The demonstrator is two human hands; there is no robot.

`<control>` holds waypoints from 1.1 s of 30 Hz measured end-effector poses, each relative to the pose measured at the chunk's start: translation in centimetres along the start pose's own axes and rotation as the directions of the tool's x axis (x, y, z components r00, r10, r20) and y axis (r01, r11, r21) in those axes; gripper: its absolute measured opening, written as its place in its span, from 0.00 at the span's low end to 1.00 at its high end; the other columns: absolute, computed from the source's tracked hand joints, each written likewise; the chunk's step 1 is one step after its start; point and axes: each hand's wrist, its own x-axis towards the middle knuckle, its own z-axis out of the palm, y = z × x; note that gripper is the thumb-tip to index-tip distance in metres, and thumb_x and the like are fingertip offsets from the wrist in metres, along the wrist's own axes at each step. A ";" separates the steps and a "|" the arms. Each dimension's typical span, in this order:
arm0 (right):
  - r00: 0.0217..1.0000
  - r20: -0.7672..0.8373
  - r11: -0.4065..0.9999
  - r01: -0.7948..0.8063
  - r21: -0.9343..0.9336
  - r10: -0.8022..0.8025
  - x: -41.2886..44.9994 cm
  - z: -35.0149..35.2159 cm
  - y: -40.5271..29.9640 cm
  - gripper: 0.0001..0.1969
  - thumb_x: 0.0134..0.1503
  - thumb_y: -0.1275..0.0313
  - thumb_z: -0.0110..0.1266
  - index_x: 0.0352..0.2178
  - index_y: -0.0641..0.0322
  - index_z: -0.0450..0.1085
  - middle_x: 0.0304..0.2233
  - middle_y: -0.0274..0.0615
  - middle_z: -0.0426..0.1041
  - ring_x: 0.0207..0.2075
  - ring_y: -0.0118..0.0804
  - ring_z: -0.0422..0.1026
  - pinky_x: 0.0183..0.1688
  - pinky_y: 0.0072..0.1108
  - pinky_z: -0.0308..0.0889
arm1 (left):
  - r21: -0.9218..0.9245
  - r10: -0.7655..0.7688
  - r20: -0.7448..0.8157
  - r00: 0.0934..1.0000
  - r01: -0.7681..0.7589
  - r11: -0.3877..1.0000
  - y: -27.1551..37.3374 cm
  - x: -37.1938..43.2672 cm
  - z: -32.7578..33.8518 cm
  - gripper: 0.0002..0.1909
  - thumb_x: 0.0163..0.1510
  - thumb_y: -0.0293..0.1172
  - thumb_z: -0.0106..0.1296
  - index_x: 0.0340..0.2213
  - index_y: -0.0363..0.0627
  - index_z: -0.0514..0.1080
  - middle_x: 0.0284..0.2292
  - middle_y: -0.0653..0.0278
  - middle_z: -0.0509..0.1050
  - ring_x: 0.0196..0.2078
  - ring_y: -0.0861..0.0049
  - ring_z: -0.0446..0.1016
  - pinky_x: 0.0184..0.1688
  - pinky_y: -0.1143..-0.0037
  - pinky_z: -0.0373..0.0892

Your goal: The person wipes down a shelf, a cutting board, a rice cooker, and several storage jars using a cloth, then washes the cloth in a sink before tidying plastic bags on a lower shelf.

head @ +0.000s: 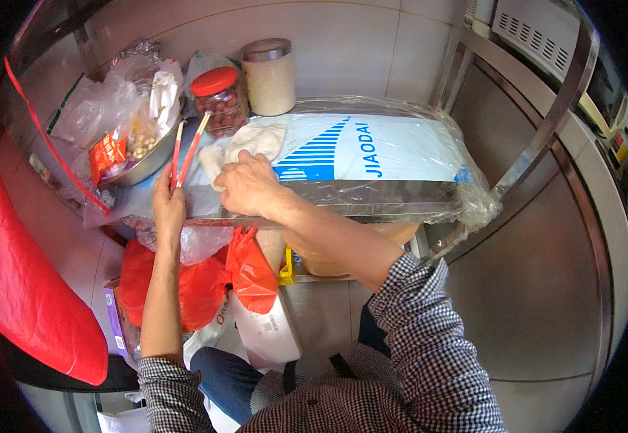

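Note:
My left hand point(169, 203) is closed around a pair of red chopsticks point(186, 157), which point up and away from me with their pale ends apart. My right hand point(251, 184) grips a crumpled white cloth point(257, 139) that lies on the plastic-covered shelf point(384, 195). Part of the cloth bunches out to the left of my fingers. Just beyond it stands a clear jar of dark red round pieces point(221, 103) with a red lid. A steel-lidded canister point(269, 78) with pale contents is beside that jar.
Left of the chopsticks, a metal bowl point(149, 165) holds plastic bags and an orange packet point(108, 156). Red plastic bags point(184, 287) and a white box point(265, 330) sit below. A metal post point(541, 130) rises at right; red sheeting point(27, 260) hangs at left.

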 end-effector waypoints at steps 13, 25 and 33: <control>0.822 -0.250 0.819 -0.555 -0.146 0.512 -15.7 -8.4 23.0 0.13 0.45 0.68 0.45 0.33 0.48 0.73 0.38 0.37 0.73 0.41 0.44 0.67 0.45 0.33 0.63 | 0.085 0.221 0.190 0.956 -0.241 0.967 6.9 -2.4 2.9 0.29 0.42 0.14 0.36 0.49 0.40 0.60 0.47 0.50 0.65 0.50 0.63 0.64 0.52 0.74 0.59; 0.934 0.088 0.930 -0.329 -0.163 0.346 1.1 -1.5 13.4 0.18 0.46 0.63 0.42 0.39 0.44 0.71 0.44 0.36 0.69 0.45 0.43 0.63 0.46 0.35 0.59 | -0.122 0.157 0.236 0.959 -0.131 0.984 9.0 1.5 13.5 0.22 0.49 0.23 0.44 0.48 0.44 0.61 0.40 0.47 0.70 0.42 0.60 0.70 0.44 0.72 0.64; 0.952 -0.021 0.931 -0.295 0.215 0.307 -8.4 -4.7 23.4 0.12 0.46 0.68 0.48 0.34 0.46 0.74 0.38 0.35 0.73 0.43 0.41 0.68 0.46 0.29 0.62 | 0.195 0.168 0.256 0.952 -0.221 0.956 7.2 1.3 8.0 0.18 0.47 0.26 0.49 0.42 0.50 0.69 0.35 0.52 0.73 0.35 0.61 0.73 0.35 0.70 0.67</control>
